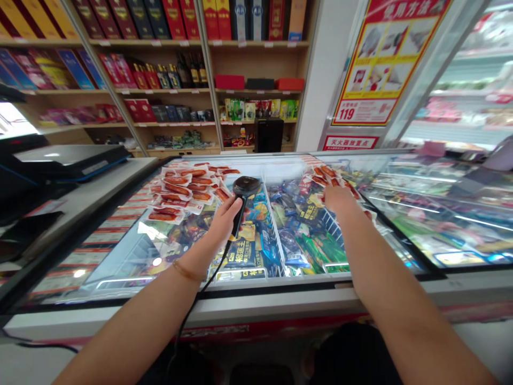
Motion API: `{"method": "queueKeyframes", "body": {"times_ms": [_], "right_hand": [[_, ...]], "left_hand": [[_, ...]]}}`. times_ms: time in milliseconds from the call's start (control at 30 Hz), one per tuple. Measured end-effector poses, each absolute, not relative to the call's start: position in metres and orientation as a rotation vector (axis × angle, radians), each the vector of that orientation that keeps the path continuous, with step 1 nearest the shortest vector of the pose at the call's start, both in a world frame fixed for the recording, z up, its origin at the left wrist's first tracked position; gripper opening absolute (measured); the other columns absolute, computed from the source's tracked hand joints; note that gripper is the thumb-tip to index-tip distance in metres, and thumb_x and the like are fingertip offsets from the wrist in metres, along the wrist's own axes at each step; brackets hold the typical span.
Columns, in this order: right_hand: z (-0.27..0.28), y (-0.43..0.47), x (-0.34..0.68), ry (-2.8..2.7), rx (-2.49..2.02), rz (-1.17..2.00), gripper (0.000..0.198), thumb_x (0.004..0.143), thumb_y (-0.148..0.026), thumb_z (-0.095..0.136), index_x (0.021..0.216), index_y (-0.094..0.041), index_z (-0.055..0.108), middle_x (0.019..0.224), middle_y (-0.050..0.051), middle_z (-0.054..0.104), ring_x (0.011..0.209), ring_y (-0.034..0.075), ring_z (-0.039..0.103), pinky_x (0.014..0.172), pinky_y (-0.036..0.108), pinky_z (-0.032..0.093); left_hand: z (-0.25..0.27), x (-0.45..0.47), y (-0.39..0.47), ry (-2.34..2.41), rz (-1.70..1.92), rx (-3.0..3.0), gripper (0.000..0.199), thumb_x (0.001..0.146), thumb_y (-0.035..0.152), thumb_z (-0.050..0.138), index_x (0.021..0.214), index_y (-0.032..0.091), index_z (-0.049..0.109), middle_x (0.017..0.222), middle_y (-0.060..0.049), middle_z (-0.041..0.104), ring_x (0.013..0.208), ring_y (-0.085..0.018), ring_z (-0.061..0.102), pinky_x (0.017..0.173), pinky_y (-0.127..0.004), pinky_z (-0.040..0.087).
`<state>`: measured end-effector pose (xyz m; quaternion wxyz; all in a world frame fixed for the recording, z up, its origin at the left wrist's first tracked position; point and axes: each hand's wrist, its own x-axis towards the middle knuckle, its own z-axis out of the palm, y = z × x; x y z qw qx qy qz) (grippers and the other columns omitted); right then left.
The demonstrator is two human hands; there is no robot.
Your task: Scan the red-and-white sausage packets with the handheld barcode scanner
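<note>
My left hand [225, 218] is wrapped round the handle of a black barcode scanner [245, 186], whose cord hangs down past my wrist. Left of it, many packs of sausages [188, 188] in clear wrap lie heaped on the glass lid of a chest freezer [280, 306]. My right hand [335, 198] reaches to a smaller group of sausage packs [326, 172] on the right part of the glass. Its fingertips are at these packs, but the back of the hand hides whether they grip one.
Frozen goods in wire baskets [276, 235] show through the glass. Scales or a till device [76, 160] stand on the counter at left. Behind the freezer are shelves [160, 91] of boxes and bottles, and a red and yellow poster [385, 64].
</note>
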<state>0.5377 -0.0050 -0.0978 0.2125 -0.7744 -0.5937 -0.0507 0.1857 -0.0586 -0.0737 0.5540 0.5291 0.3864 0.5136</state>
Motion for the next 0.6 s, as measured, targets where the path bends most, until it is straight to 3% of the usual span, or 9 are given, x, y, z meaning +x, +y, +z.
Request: {"method": "queueKeyframes", "body": {"times_ms": [100, 200, 333, 467, 600], "right_hand": [[-0.087, -0.010, 0.517, -1.734, -2.349, -0.164, 0.015, 0.080, -0.017, 0.062, 0.091, -0.012, 0.071, 0.097, 0.023, 0.070, 0.105, 0.036, 0.064, 0.093, 0.049, 0.044], [-0.081, -0.014, 0.483, -1.917, -2.192, -0.171, 0.019, 0.083, -0.013, 0.057, 0.096, -0.016, 0.069, 0.097, 0.018, 0.071, 0.099, 0.032, 0.066, 0.086, 0.042, 0.047], [-0.084, -0.015, 0.445, -2.072, -1.855, -0.145, 0.027, 0.085, -0.021, 0.059, 0.111, -0.021, 0.065, 0.112, 0.012, 0.069, 0.108, 0.029, 0.061, 0.092, 0.040, 0.046], [-0.088, -0.015, 0.448, -2.027, -1.937, -0.097, 0.048, 0.082, -0.036, 0.066, 0.126, -0.020, 0.058, 0.129, 0.015, 0.060, 0.123, 0.033, 0.052, 0.100, 0.046, 0.042], [-0.089, -0.014, 0.470, -2.072, -1.987, 0.196, 0.034, 0.089, -0.033, 0.056, 0.120, -0.018, 0.060, 0.127, 0.015, 0.062, 0.118, 0.029, 0.057, 0.098, 0.039, 0.044]], "left_hand": [[-0.074, 0.187, -0.061, 0.905, 1.200, 1.259, 0.045, 0.070, 0.058, 0.069, 0.086, 0.018, 0.059, 0.070, -0.003, 0.064, 0.050, -0.009, 0.052, 0.038, -0.019, 0.038], [-0.075, 0.187, -0.060, 0.884, 1.179, 1.274, 0.046, 0.070, 0.059, 0.068, 0.089, 0.018, 0.060, 0.072, -0.003, 0.065, 0.051, -0.010, 0.052, 0.038, -0.019, 0.039], [-0.077, 0.186, -0.058, 0.868, 1.129, 1.295, 0.050, 0.067, 0.061, 0.069, 0.089, 0.018, 0.060, 0.074, -0.004, 0.065, 0.050, -0.010, 0.052, 0.038, -0.020, 0.040], [-0.075, 0.185, -0.059, 0.880, 1.169, 1.264, 0.047, 0.069, 0.059, 0.069, 0.089, 0.017, 0.060, 0.073, -0.003, 0.065, 0.050, -0.010, 0.052, 0.038, -0.019, 0.038], [-0.072, 0.185, -0.062, 0.859, 1.142, 1.268, 0.046, 0.069, 0.058, 0.069, 0.088, 0.017, 0.060, 0.075, -0.003, 0.065, 0.051, -0.010, 0.053, 0.038, -0.019, 0.039]]}}
